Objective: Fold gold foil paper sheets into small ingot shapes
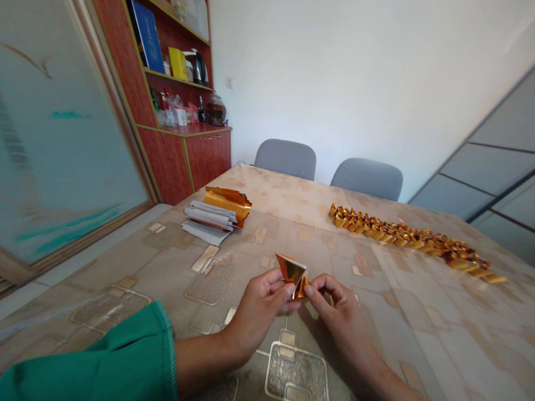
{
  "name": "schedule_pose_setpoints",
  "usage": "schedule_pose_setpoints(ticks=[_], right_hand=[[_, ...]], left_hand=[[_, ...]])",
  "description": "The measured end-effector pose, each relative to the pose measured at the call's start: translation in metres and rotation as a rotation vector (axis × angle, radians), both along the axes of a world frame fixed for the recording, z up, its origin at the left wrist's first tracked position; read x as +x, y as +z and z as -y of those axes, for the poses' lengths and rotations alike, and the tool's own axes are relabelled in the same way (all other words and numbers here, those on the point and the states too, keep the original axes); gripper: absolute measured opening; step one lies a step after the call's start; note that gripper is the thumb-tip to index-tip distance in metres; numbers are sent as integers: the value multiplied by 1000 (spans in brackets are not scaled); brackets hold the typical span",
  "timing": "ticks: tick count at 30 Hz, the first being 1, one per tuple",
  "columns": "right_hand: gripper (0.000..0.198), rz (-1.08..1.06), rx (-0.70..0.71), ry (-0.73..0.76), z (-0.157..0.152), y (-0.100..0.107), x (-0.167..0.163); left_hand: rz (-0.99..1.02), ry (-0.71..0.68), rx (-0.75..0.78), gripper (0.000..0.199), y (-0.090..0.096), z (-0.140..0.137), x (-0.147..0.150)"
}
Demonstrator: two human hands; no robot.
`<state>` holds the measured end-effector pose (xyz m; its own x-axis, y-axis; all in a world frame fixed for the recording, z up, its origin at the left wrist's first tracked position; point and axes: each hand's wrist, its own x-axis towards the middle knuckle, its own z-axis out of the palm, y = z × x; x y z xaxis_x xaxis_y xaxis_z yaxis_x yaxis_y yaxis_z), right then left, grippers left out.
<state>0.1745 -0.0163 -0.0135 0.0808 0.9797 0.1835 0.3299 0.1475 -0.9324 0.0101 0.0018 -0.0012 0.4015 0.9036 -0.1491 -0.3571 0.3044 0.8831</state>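
A partly folded sheet of shiny gold foil paper (pixel 291 270) is held up between my hands, a little above the table. My left hand (pixel 267 295) is closed on its left side, with the thumb on the lower edge. On the right, my right hand (pixel 334 301) pinches the lower right corner between thumb and fingertips. The paper's upper part spreads into a triangular flap with a pale top edge. Some of the folds are hidden behind my fingers.
A stack of gold and white paper sheets (pixel 213 217) lies at the left on the patterned table (pixel 259 234). Long rows of folded gold paper pieces (pixel 401 234) stretch along the right. Two grey chairs (pixel 286 159) stand behind the far edge, near a red-brown cabinet (pixel 204 156).
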Motion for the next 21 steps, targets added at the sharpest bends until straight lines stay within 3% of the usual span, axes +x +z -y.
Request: schedule_pose_setpoints(ticks=[6,12,21], right_hand=[[21,159,85,-5,3,10,-1],[17,351,193,88,6,20,3],[18,317,130,142,6,17,9]], left_hand=[[-26,-58,88,37,-4,-2,0],[-67,-144,87,40,-4,-2,-2],[-38,-167,-3,35,-4,-2,-2]])
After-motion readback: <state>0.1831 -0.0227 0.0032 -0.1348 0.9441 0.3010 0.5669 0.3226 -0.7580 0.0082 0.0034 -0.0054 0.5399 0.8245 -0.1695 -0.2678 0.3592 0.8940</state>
